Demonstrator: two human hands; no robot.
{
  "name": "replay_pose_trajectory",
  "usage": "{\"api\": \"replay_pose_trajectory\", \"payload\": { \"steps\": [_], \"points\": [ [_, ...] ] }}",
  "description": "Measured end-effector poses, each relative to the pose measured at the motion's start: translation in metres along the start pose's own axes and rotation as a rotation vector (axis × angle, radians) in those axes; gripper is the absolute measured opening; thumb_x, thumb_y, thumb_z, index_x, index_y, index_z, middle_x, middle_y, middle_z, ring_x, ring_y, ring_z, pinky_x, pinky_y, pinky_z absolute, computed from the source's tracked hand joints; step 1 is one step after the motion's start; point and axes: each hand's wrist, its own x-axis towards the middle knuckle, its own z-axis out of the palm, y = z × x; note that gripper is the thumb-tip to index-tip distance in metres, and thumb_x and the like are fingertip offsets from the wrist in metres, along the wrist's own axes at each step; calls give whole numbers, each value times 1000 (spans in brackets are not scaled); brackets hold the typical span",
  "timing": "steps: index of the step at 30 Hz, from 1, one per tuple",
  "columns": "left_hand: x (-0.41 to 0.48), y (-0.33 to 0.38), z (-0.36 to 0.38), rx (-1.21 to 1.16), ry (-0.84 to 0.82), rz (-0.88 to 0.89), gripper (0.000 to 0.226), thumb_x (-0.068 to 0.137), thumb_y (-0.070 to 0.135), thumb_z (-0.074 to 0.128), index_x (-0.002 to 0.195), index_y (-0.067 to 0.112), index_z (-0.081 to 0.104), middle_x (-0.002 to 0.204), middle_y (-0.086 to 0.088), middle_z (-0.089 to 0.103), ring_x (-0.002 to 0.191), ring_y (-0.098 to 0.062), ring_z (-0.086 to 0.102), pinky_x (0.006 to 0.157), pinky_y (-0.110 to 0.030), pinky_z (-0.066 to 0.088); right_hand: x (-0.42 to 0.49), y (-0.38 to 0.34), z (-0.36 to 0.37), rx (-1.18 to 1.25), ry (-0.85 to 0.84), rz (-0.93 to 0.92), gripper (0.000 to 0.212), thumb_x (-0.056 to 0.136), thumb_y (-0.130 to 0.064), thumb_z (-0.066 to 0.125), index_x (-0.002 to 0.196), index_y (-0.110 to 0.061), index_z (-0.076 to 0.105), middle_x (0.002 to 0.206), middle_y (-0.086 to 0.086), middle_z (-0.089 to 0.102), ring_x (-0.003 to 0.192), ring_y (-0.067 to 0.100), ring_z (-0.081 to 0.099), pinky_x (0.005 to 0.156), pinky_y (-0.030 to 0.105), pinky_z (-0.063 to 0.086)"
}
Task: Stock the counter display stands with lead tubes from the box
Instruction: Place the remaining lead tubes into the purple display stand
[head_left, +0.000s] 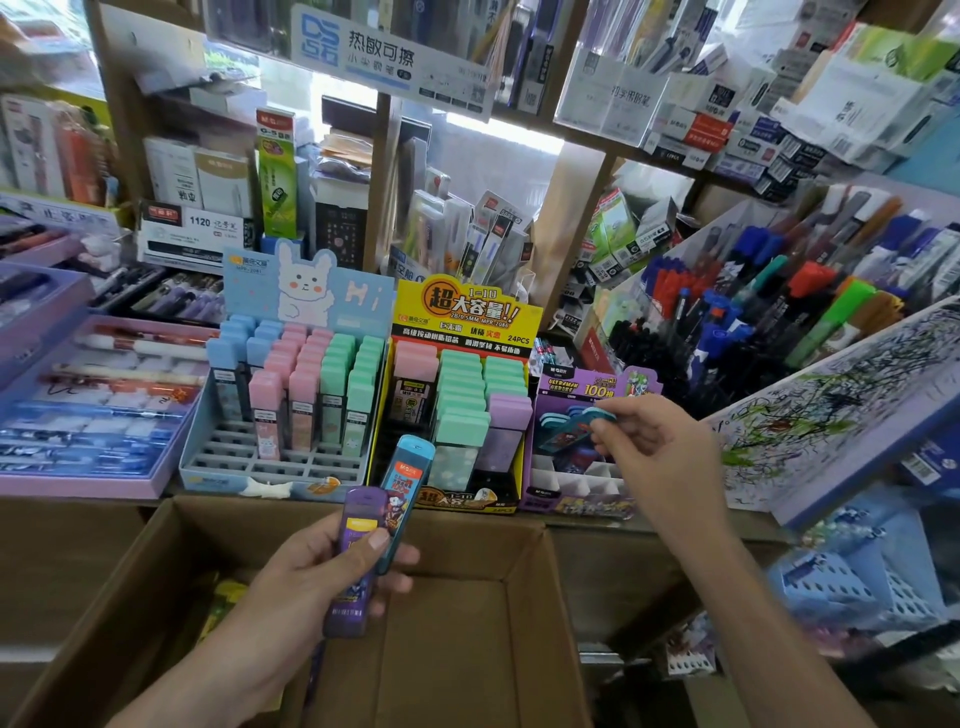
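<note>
Front grid slots of the light-blue cardboard display stand (234, 480) and white compartments of the purple cardboard stand (571, 501) lie open from above, upright pastel-capped plastic lead tubes (332, 374) block the rows behind, and a tilted scribbled white board (831, 405) crowds the right.

One head-worn view, wide-angle, looking forward and down: open box (363, 512) close at bottom of frame, display stands (467, 312) near at centre, shelving (571, 218) bending across the top, corners seemingly soft.
</note>
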Motion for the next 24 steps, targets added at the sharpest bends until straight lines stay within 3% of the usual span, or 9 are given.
{"api": "replay_pose_trajectory", "payload": {
  "steps": [5,11,16,18,21,24],
  "points": [
    [0,-1,-1,-1,2,-3,39,80,35,75,119,29,72,112,-19,76,90,-31,76,61,-29,59,2,-2,2,-149,-23,-112,19,89,-2,75,105,-11,77,96,-1,72,81,9,73,74,28,63],
    [-1,-1,3,9,6,6,44,82,29,73,124,19,68,109,-21,76,86,-30,76,59,-29,59,6,-3,10,-280,-47,-188,20,88,-3,78,107,-9,80,96,-4,66,80,-1,64,72,14,57],
    [-1,0,4,21,17,3,42,85,26,70,126,18,66,108,-20,77,86,-29,76,58,-29,59,11,-1,19,-366,-55,-201,25,88,-5,79,113,-8,77,83,-11,56,76,8,55,72,27,56],
    [-1,0,3,27,14,0,42,85,27,69,126,19,65,109,-19,77,87,-30,76,60,-29,60,12,0,21,-393,-54,-214,18,87,-4,79,104,-7,75,79,-12,55,77,13,56,72,31,55],
    [-1,0,2,25,11,-5,43,84,28,70,126,20,65,109,-19,77,87,-30,77,60,-29,60,12,3,25,-456,-53,-263,6,88,-5,78,94,-5,78,88,1,67,87,15,57,78,29,52],
    [-2,1,3,25,3,-10,43,84,28,70,126,20,65,109,-19,77,88,-29,77,61,-29,61,12,6,27,-499,-42,-245,10,89,-7,77,98,-3,80,91,5,66,92,20,58,80,27,49]
  ]
}}
